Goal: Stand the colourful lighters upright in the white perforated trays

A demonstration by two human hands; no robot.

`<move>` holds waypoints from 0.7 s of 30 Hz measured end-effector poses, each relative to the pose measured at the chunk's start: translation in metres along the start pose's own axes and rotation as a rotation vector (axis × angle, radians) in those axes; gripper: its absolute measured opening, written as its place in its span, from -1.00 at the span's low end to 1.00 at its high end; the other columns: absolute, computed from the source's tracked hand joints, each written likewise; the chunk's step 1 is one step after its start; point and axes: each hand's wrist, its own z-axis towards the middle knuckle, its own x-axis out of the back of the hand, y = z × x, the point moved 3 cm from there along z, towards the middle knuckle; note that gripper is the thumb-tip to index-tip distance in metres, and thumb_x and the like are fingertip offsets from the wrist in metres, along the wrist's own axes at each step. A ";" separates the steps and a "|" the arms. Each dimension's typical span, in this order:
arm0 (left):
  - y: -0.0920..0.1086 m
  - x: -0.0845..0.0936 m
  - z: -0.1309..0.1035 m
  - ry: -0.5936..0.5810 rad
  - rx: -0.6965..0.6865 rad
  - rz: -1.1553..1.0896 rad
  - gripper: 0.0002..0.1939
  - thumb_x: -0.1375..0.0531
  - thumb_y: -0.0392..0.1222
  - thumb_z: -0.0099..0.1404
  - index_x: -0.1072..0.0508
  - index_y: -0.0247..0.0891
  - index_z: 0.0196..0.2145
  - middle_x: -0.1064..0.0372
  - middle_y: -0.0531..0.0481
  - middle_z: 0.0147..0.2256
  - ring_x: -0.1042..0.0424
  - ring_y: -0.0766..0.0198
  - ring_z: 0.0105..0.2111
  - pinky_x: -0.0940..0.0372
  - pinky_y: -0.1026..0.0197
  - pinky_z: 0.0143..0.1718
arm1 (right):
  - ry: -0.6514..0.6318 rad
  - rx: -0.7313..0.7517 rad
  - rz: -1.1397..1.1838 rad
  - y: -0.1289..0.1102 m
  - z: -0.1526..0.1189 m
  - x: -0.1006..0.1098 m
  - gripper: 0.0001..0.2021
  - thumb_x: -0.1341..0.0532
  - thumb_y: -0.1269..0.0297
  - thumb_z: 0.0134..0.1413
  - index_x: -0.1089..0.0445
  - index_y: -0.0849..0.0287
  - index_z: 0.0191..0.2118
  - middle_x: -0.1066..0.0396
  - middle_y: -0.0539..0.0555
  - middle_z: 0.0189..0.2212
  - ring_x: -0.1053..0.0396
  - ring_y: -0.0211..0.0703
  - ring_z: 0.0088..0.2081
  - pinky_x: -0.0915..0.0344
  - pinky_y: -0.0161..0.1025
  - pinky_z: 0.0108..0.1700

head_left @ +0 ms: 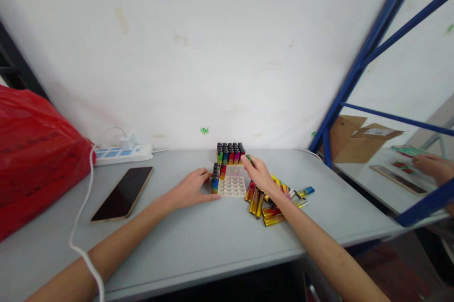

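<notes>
A white tray (232, 187) with rows of round holes lies on the desk, a few lighters (215, 183) standing upright along its left side. My left hand (191, 188) grips the tray's left edge, thumb at the front corner and fingers further back beside the lighters. Above the tray's back right, my right hand (260, 173) is closed on a lighter (250, 160), of which only a dark and green end shows. Under and around my right wrist lies a loose pile of shiny multicoloured lighters (260, 203). Behind the tray stands a block of upright lighters (230, 153) with black tops.
To the left are a phone (122, 194), a white power strip (124, 154), a white cable (76, 231) and a red plastic bag (31, 150). A blue metal frame (365, 60) rises at the right. Beyond it are a cardboard box (354, 143) and another person's hand (431, 164).
</notes>
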 end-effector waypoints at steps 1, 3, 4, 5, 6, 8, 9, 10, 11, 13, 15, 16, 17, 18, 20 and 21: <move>0.000 0.000 0.000 -0.003 0.002 0.002 -0.43 -0.32 0.36 0.22 -0.52 -0.22 -0.13 -0.47 -0.13 -0.16 -0.48 -0.06 -0.10 -0.40 -0.01 -0.01 | 0.010 0.017 -0.048 -0.002 -0.002 -0.002 -0.45 -0.05 -0.28 0.32 -0.17 0.10 -0.47 -0.11 -0.11 -0.57 -0.10 -0.26 -0.50 -0.05 -0.28 -0.43; 0.001 0.000 0.000 -0.007 0.003 0.001 -0.44 -0.31 0.35 0.23 -0.52 -0.23 -0.14 -0.46 -0.13 -0.16 -0.48 -0.06 -0.11 -0.39 -0.01 -0.01 | 0.027 0.030 -0.111 -0.005 -0.004 -0.005 -0.45 -0.07 -0.23 0.31 -0.12 0.09 -0.54 -0.06 -0.10 -0.60 -0.08 -0.25 -0.48 -0.02 -0.26 -0.40; 0.001 0.000 0.000 -0.010 0.003 -0.002 -0.44 -0.31 0.34 0.24 -0.51 -0.23 -0.14 -0.46 -0.13 -0.16 -0.48 -0.06 -0.10 -0.39 -0.01 0.00 | 0.039 0.035 -0.136 -0.006 -0.005 -0.007 -0.47 -0.08 -0.19 0.29 -0.09 0.09 -0.56 -0.04 -0.10 -0.61 -0.07 -0.25 -0.49 0.01 -0.25 -0.39; 0.001 0.000 0.000 -0.011 0.001 -0.004 -0.44 -0.31 0.34 0.24 -0.51 -0.24 -0.14 -0.46 -0.14 -0.16 -0.48 -0.06 -0.10 -0.39 -0.02 0.00 | 0.049 0.037 -0.152 -0.007 -0.006 -0.008 -0.49 -0.08 -0.15 0.28 -0.07 0.08 -0.56 -0.04 -0.10 -0.61 -0.06 -0.25 -0.49 0.03 -0.25 -0.40; 0.001 0.000 0.000 -0.010 0.000 -0.006 -0.44 -0.32 0.34 0.23 -0.52 -0.24 -0.15 -0.47 -0.14 -0.15 -0.48 -0.06 -0.10 -0.39 -0.02 0.00 | 0.056 0.038 -0.160 -0.007 -0.006 -0.009 -0.52 -0.07 -0.11 0.27 -0.06 0.08 -0.56 -0.04 -0.10 -0.62 -0.05 -0.25 -0.50 0.06 -0.24 -0.40; 0.001 -0.001 0.000 -0.004 0.001 -0.006 -0.44 -0.32 0.34 0.23 -0.52 -0.23 -0.14 -0.46 -0.14 -0.15 -0.48 -0.06 -0.10 -0.39 -0.02 0.00 | 0.054 0.043 -0.168 -0.007 -0.006 -0.011 -0.58 -0.04 -0.04 0.26 -0.06 0.07 -0.55 -0.07 -0.09 -0.62 -0.06 -0.24 -0.50 0.07 -0.24 -0.40; 0.000 -0.001 0.000 -0.002 0.003 -0.005 -0.44 -0.32 0.34 0.22 -0.52 -0.23 -0.14 -0.46 -0.13 -0.15 -0.48 -0.06 -0.10 -0.39 -0.02 0.00 | 0.045 0.047 -0.171 -0.007 -0.007 -0.012 -0.60 -0.02 -0.02 0.26 -0.07 0.07 -0.54 -0.09 -0.09 -0.61 -0.08 -0.23 -0.50 0.06 -0.24 -0.40; 0.000 -0.001 0.000 -0.001 0.004 -0.004 -0.44 -0.32 0.34 0.22 -0.52 -0.23 -0.14 -0.46 -0.13 -0.15 -0.48 -0.06 -0.11 -0.39 -0.02 0.00 | 0.036 0.051 -0.175 -0.007 -0.007 -0.013 -0.60 -0.02 -0.02 0.28 -0.08 0.07 -0.52 -0.12 -0.09 -0.60 -0.10 -0.22 -0.49 0.05 -0.24 -0.39; -0.001 -0.001 0.000 -0.001 0.004 -0.002 -0.44 -0.32 0.34 0.23 -0.52 -0.23 -0.14 -0.46 -0.13 -0.15 -0.47 -0.06 -0.10 -0.39 -0.02 0.00 | 0.030 0.053 -0.178 -0.007 -0.007 -0.013 -0.60 -0.01 -0.03 0.30 -0.10 0.07 -0.50 -0.15 -0.08 -0.59 -0.12 -0.21 -0.48 0.03 -0.24 -0.38; -0.001 -0.002 0.000 -0.007 0.001 0.007 -0.43 -0.32 0.35 0.23 -0.52 -0.23 -0.13 -0.46 -0.13 -0.15 -0.47 -0.06 -0.10 -0.39 -0.02 0.00 | 0.021 0.060 -0.180 -0.008 -0.008 -0.013 -0.60 -0.01 -0.06 0.36 -0.15 0.08 -0.44 -0.21 -0.08 -0.55 -0.16 -0.19 -0.45 -0.03 -0.24 -0.35; -0.002 -0.002 0.000 -0.011 -0.002 0.017 -0.43 -0.31 0.35 0.24 -0.52 -0.24 -0.14 -0.45 -0.14 -0.15 -0.47 -0.05 -0.11 -0.39 -0.01 -0.01 | -0.005 0.081 -0.178 -0.010 -0.009 -0.013 -0.63 0.00 -0.06 0.42 -0.21 0.08 -0.34 -0.26 -0.07 -0.51 -0.22 -0.16 -0.43 -0.10 -0.24 -0.31; -0.002 -0.002 0.000 -0.010 -0.002 0.019 -0.43 -0.31 0.36 0.24 -0.52 -0.24 -0.14 -0.45 -0.14 -0.15 -0.48 -0.05 -0.11 -0.39 0.00 -0.01 | -0.028 0.101 -0.178 -0.012 -0.009 -0.014 -0.65 0.01 -0.05 0.45 -0.22 0.08 -0.29 -0.29 -0.07 -0.49 -0.25 -0.15 -0.41 -0.13 -0.23 -0.29; -0.002 -0.002 0.000 -0.009 0.000 0.018 -0.43 -0.31 0.36 0.24 -0.52 -0.24 -0.15 -0.45 -0.14 -0.15 -0.48 -0.05 -0.12 -0.39 0.00 -0.02 | -0.048 0.131 -0.184 -0.013 -0.009 -0.015 -0.67 0.03 -0.02 0.47 -0.22 0.07 -0.27 -0.30 -0.06 -0.47 -0.28 -0.14 -0.39 -0.17 -0.22 -0.26; -0.001 -0.002 0.000 -0.007 0.001 0.015 -0.42 -0.31 0.37 0.23 -0.52 -0.24 -0.15 -0.46 -0.14 -0.15 -0.48 -0.05 -0.12 -0.40 0.00 -0.02 | -0.060 0.171 -0.200 -0.015 -0.009 -0.015 -0.68 0.04 0.01 0.49 -0.21 0.07 -0.26 -0.32 -0.04 -0.44 -0.30 -0.12 -0.36 -0.19 -0.22 -0.22; -0.001 -0.001 0.000 -0.002 0.006 0.011 -0.41 -0.31 0.38 0.22 -0.53 -0.25 -0.16 -0.46 -0.15 -0.15 -0.49 -0.07 -0.11 -0.40 -0.01 -0.02 | -0.064 0.272 -0.264 -0.020 -0.010 -0.017 -0.68 0.04 0.05 0.51 -0.20 0.07 -0.29 -0.35 0.03 -0.36 -0.34 -0.09 -0.28 -0.22 -0.20 -0.15; 0.000 -0.001 0.000 0.000 0.008 0.010 -0.40 -0.32 0.38 0.22 -0.53 -0.25 -0.16 -0.47 -0.15 -0.16 -0.49 -0.07 -0.11 -0.40 -0.02 -0.01 | -0.066 0.316 -0.304 -0.022 -0.010 -0.019 -0.67 0.03 0.05 0.52 -0.19 0.07 -0.31 -0.35 0.04 -0.34 -0.34 -0.09 -0.25 -0.22 -0.19 -0.13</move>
